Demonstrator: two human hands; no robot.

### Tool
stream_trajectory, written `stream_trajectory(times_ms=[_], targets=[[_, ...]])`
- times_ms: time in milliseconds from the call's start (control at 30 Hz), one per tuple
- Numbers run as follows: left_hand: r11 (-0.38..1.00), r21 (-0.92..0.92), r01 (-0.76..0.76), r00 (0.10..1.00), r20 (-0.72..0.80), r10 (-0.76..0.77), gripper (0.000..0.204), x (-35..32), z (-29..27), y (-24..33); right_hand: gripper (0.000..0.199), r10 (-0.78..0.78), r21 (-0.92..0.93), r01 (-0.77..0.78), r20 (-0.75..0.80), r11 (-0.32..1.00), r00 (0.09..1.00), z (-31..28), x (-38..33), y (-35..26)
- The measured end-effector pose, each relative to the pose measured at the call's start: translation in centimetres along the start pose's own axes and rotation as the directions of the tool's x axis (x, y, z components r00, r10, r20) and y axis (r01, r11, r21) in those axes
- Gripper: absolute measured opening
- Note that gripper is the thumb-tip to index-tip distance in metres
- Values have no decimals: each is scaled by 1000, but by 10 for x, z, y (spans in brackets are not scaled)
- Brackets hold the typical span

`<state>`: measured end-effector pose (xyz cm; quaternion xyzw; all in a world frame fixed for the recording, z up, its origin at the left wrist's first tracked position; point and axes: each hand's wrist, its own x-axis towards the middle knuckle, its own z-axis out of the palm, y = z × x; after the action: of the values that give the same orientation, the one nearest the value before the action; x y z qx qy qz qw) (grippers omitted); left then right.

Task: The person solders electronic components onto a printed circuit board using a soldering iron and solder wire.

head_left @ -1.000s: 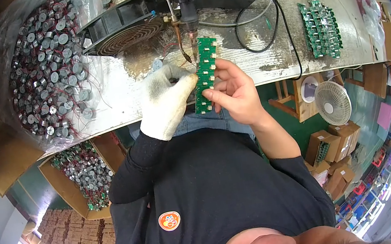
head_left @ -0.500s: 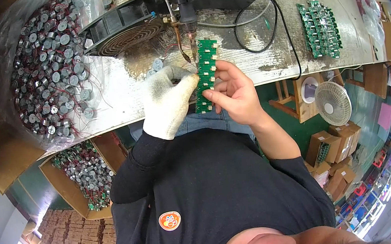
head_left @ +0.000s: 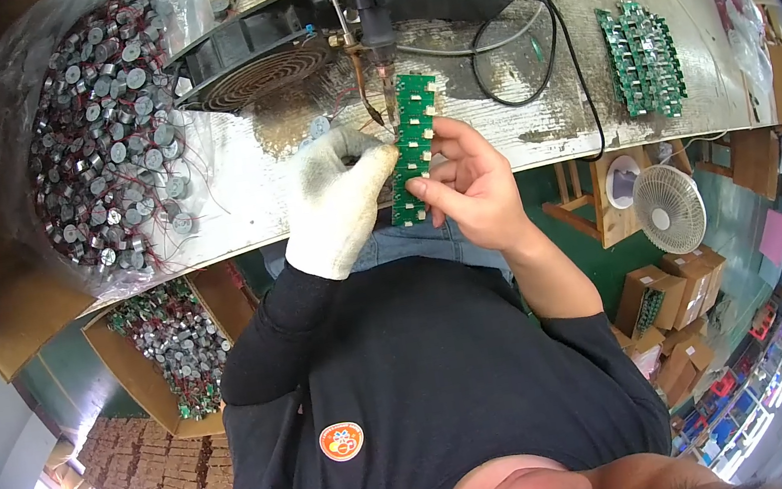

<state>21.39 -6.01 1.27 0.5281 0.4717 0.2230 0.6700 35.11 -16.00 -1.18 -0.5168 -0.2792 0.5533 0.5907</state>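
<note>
My right hand [head_left: 475, 181] grips a narrow green circuit board [head_left: 415, 125] by its lower right edge, thumb on its face. The board stands nearly upright in view, with rows of small pale parts along it. On its left side, my white-gloved left hand [head_left: 332, 203] is closed, thumb and fingertips pinched at the board's edge. What lies in that pinch is hidden. Just above the fingertips, the tip of a mounted soldering iron [head_left: 376, 24] comes down beside the board, with a thin copper-coloured feed tube [head_left: 359, 72] next to it. Small round metal parts [head_left: 320, 127] lie behind the glove.
A plastic-lined box of round metal parts with red wires [head_left: 107, 135] sits at left. A black fan [head_left: 253, 63] lies beside the iron's stand. A looped black cable [head_left: 564, 47] and stacked green boards [head_left: 642, 60] are at right. Below left is another carton [head_left: 130, 359] of wired parts.
Very little differs. The board's far end has shifted slightly away from me, and both hands keep the same grip beside the iron.
</note>
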Motion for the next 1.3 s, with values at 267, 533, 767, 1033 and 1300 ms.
stream_trajectory(times_ms=[267,533,767,1033,1300], targets=[[997,-60,39,999,15,-38,14,0,1,-14,52,34,-5,-34,-5,999,999,-2,-4,5],[991,-113,68,998,25,-65,13,-2,2,-12,52,27,6,-27,-9,1000,1000,-2,-5,5],[980,-188,61,998,-20,-66,14,-10,-2,-12,52,27,50,-25,-29,998,999,0,-6,8],[987,-155,41,995,-84,-54,14,-9,-1,-19,52,4,41,-4,-23,999,1000,1,-7,10],[999,-4,-38,994,-103,38,18,-7,-3,-28,54,5,40,-4,-32,999,999,1,-8,12]])
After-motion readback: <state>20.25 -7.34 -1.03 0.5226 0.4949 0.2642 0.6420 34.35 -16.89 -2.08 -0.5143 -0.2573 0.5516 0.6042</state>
